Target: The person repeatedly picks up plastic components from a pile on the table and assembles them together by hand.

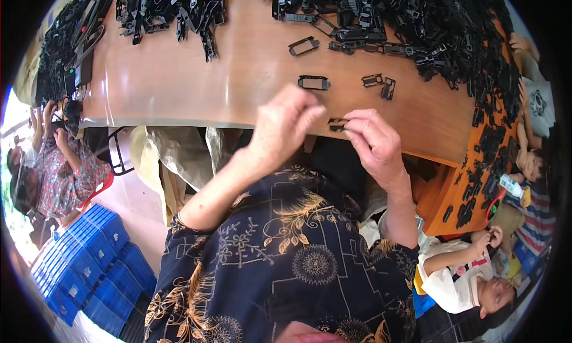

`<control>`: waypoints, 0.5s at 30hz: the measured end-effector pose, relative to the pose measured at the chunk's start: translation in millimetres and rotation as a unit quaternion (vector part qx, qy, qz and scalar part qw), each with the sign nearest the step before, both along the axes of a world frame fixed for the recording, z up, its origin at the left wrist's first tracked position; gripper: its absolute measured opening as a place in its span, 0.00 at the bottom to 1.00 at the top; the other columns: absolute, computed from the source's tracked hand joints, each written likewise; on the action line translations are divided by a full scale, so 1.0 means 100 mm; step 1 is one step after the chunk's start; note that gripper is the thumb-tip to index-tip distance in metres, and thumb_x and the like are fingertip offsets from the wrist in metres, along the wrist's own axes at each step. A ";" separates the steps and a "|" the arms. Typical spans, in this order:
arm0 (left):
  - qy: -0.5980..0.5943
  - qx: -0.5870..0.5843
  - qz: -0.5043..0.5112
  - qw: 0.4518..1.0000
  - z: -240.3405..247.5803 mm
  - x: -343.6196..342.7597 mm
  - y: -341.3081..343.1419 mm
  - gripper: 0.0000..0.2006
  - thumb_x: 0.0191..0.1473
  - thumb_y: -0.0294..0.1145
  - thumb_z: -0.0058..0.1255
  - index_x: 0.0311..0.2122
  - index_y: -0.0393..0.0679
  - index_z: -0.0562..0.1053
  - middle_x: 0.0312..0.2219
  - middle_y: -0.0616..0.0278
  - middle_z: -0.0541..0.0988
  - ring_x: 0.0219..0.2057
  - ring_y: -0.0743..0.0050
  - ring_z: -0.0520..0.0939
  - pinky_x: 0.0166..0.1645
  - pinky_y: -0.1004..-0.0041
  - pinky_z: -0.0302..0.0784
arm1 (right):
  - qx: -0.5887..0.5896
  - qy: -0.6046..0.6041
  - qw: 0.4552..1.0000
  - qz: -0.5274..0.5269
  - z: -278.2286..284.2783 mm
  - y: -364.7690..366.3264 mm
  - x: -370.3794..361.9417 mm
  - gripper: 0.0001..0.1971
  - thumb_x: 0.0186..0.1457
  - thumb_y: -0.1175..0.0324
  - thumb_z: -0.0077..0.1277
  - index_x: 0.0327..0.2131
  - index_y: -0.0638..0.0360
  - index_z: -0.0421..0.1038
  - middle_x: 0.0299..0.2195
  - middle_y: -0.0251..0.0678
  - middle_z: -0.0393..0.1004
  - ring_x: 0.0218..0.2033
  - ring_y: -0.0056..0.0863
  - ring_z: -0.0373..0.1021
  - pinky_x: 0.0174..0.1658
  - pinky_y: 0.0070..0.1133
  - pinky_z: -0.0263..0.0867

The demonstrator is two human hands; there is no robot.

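My right hand (376,141) pinches a small black plastic frame piece (337,123) between thumb and fingertips, just above the table's front edge. To its left, my left hand (285,127) is raised with the fingers curled together; whatever they may hold is hidden. Just beyond the left fingertips lies a black rectangular frame (313,82) on the wooden table (161,81). Farther back rests a similar open frame (304,46). Two small black pieces, a frame piece (372,80) and a narrow one (388,88), lie close together beyond my right hand.
A big heap of black plastic parts (369,21) covers the table's far right, with another pile (173,12) at the back left. More parts (485,176) spread along the right side. Blue crates (89,253) stand at left. Other people sit at left (68,176) and right (459,277).
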State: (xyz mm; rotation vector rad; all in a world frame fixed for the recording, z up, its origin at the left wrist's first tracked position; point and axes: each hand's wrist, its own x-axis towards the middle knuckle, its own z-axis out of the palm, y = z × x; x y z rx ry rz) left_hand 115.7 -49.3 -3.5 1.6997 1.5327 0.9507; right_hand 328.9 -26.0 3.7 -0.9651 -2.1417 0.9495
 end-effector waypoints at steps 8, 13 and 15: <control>0.100 0.065 -0.051 0.992 -0.14 -0.11 0.19 0.18 0.52 0.19 0.48 0.50 0.37 0.69 0.33 0.53 0.78 0.26 0.60 0.80 0.32 0.69 0.76 | -0.009 0.034 0.978 -0.206 -0.16 -0.02 -0.10 0.05 0.51 0.82 0.55 0.30 0.63 0.71 0.30 0.33 0.71 0.23 0.18 0.66 0.25 0.17 0.64; -0.104 -0.088 -0.031 0.990 -0.10 0.11 -0.08 0.15 0.57 0.20 0.45 0.51 0.36 0.67 0.39 0.53 0.80 0.29 0.73 0.82 0.36 0.74 0.77 | -0.011 0.058 0.968 -0.245 -0.17 -0.04 -0.21 0.05 0.51 0.82 0.56 0.31 0.63 0.71 0.29 0.33 0.71 0.23 0.19 0.66 0.25 0.17 0.64; -0.197 -0.180 -0.026 0.963 -0.09 0.19 -0.11 0.15 0.57 0.20 0.45 0.50 0.37 0.65 0.42 0.54 0.79 0.29 0.74 0.81 0.36 0.75 0.77 | 0.014 0.049 0.964 -0.261 -0.19 -0.05 -0.25 0.06 0.49 0.82 0.57 0.30 0.62 0.71 0.29 0.33 0.71 0.24 0.24 0.68 0.27 0.20 0.66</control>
